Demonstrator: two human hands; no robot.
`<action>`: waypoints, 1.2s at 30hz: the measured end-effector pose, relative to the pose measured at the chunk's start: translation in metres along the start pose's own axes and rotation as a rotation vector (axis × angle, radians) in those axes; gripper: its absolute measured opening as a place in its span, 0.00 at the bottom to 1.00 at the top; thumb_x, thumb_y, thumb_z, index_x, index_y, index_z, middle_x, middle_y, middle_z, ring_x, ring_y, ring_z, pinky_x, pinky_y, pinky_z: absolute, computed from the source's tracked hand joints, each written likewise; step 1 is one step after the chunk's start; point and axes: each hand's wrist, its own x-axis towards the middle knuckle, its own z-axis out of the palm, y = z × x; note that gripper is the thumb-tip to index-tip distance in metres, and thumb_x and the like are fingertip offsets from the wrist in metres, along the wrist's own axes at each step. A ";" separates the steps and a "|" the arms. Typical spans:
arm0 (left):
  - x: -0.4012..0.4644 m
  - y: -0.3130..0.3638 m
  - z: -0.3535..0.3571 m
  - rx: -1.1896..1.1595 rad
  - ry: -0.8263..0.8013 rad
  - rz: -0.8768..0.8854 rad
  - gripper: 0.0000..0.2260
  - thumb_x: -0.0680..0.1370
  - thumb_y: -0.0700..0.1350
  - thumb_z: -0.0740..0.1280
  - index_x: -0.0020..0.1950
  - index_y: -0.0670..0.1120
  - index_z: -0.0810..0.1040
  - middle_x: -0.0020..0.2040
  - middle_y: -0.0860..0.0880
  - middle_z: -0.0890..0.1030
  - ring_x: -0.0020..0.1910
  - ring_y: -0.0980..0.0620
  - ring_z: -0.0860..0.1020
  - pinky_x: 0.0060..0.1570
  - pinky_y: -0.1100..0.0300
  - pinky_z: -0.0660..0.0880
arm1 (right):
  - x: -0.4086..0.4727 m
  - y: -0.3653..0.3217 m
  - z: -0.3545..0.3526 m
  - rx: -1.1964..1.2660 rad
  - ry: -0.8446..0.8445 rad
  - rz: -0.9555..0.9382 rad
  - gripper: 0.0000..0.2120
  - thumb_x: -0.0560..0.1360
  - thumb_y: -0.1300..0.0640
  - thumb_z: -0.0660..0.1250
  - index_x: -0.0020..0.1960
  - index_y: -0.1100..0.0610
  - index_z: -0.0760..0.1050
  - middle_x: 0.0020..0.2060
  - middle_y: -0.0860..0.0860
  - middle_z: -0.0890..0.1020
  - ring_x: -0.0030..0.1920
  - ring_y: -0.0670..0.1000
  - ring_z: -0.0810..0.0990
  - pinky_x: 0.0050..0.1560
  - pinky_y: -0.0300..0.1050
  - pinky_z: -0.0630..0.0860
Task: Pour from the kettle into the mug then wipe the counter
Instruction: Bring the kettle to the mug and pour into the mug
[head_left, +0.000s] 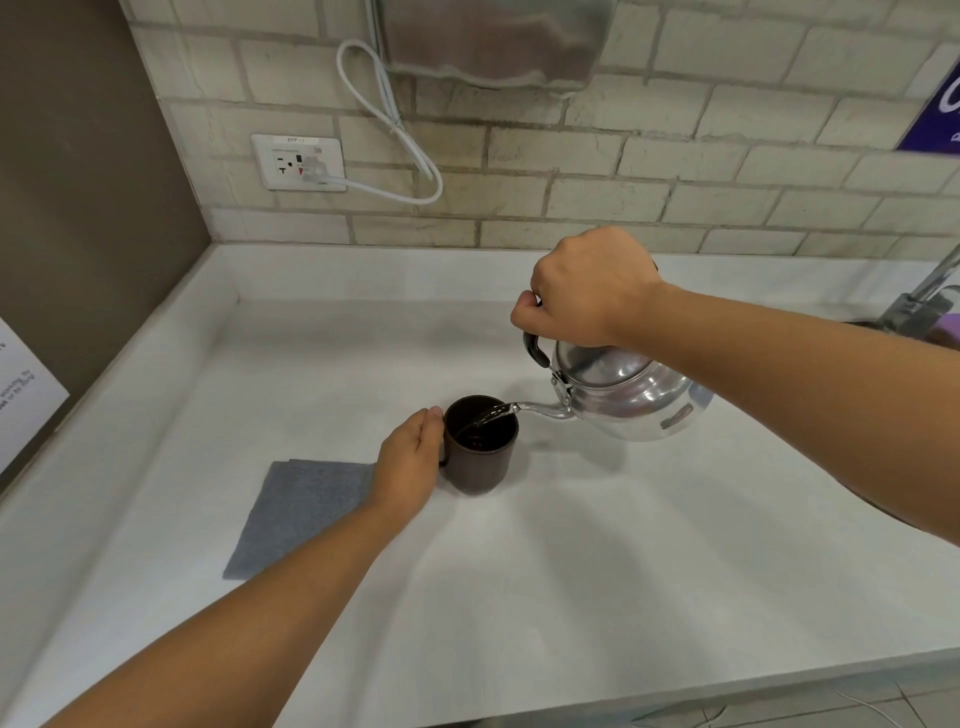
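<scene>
right hand grips kettle handle, spout over mug, water running | left hand wraps mug | cloth left of mug on bench

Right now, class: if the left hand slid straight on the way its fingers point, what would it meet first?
The left hand already rests against the dark mug, so the mug comes first; beyond it probably the kettle spout, though depth is unclear.
</scene>
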 end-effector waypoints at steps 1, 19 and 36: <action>0.000 0.000 0.000 -0.002 -0.001 -0.001 0.21 0.81 0.53 0.54 0.39 0.37 0.70 0.33 0.48 0.71 0.36 0.51 0.70 0.41 0.54 0.69 | 0.000 0.000 0.000 0.000 -0.002 -0.003 0.21 0.70 0.51 0.55 0.22 0.58 0.57 0.17 0.51 0.60 0.19 0.51 0.56 0.26 0.38 0.57; 0.000 -0.001 0.000 0.000 -0.005 -0.013 0.20 0.81 0.54 0.55 0.36 0.42 0.68 0.32 0.50 0.69 0.34 0.52 0.69 0.39 0.55 0.67 | 0.002 0.001 0.002 0.007 -0.004 0.006 0.22 0.70 0.50 0.54 0.21 0.58 0.58 0.17 0.51 0.61 0.19 0.51 0.57 0.25 0.38 0.57; -0.001 0.000 -0.001 0.004 -0.001 0.020 0.22 0.81 0.53 0.55 0.39 0.36 0.68 0.32 0.48 0.70 0.34 0.51 0.69 0.39 0.55 0.66 | -0.010 0.022 0.021 0.250 -0.012 0.212 0.21 0.70 0.48 0.57 0.22 0.57 0.58 0.18 0.51 0.61 0.21 0.52 0.60 0.25 0.39 0.56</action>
